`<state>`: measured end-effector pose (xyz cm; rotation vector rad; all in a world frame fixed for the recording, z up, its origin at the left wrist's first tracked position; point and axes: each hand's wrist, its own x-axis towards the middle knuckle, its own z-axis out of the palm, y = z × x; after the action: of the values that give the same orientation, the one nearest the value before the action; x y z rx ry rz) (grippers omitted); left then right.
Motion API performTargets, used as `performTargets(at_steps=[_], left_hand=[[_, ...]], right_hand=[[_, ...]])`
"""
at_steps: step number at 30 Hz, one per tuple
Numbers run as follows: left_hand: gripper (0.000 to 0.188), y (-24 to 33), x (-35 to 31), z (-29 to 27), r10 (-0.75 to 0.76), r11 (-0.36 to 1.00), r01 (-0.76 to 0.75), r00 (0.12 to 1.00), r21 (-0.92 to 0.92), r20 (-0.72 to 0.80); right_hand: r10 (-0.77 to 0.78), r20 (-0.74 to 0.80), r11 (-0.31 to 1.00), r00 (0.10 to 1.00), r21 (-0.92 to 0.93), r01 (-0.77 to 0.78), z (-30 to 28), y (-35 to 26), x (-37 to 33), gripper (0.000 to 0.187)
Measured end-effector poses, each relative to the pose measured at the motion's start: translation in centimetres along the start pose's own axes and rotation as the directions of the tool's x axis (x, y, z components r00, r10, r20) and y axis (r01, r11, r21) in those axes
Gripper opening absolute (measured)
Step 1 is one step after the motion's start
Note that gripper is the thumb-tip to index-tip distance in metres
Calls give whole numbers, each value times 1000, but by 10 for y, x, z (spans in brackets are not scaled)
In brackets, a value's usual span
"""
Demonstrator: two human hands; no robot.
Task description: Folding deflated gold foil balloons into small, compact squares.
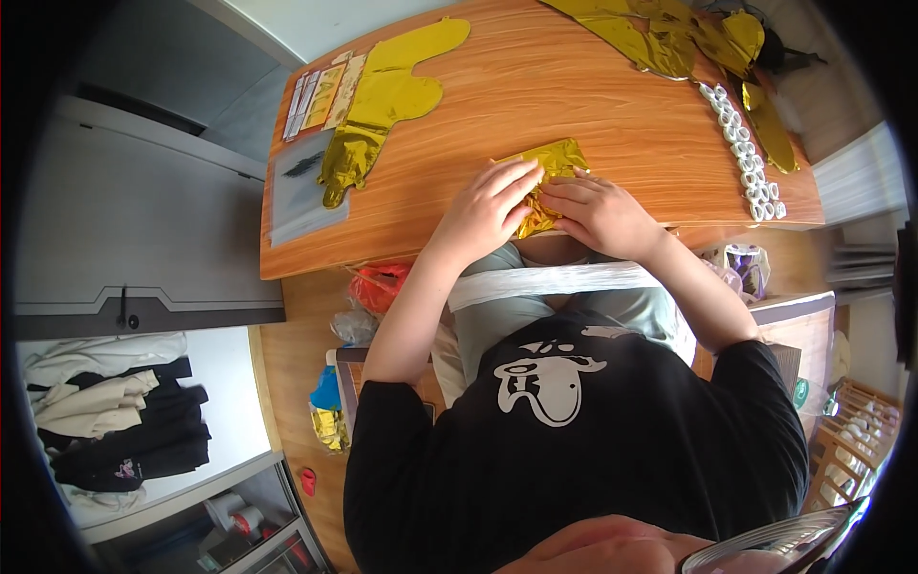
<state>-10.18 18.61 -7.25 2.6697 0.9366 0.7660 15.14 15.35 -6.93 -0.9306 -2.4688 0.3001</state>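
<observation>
At the table's near edge lies a crumpled, partly folded gold foil balloon (566, 155), its folds bunched between my two hands. My left hand (486, 206) has its fingers together and curved over the foil's left side. From the other side my right hand (607, 212) presses on the foil, fingers close together and pointing left. The fingertips nearly meet, and the foil under them is hidden.
A flat gold foil balloon (397, 96) lies at the table's left, beside printed cards (325, 96) and a clear plastic sleeve (301, 206). More gold foil (636, 33) lies far right, near a row of small white rolls (741, 143). A red bag (380, 285) is below the table.
</observation>
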Motion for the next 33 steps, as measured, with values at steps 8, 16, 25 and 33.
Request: performTargets(at_steps=[8, 16, 25, 33], left_hand=[[44, -10, 1, 8, 25, 997, -39, 982, 73, 189], [46, -10, 1, 7, 3, 998, -14, 982, 54, 190], [47, -8, 1, 10, -6, 996, -11, 982, 88, 189], [46, -3, 1, 7, 6, 992, -27, 987, 126, 160]], right_hand=[[96, -129, 953, 987, 297, -54, -10, 5, -2, 33], [397, -392, 915, 830, 98, -392, -11, -11, -36, 26], [207, -376, 957, 903, -113, -266, 9, -16, -37, 28], [181, -279, 939, 943, -235, -250, 11, -21, -34, 36]])
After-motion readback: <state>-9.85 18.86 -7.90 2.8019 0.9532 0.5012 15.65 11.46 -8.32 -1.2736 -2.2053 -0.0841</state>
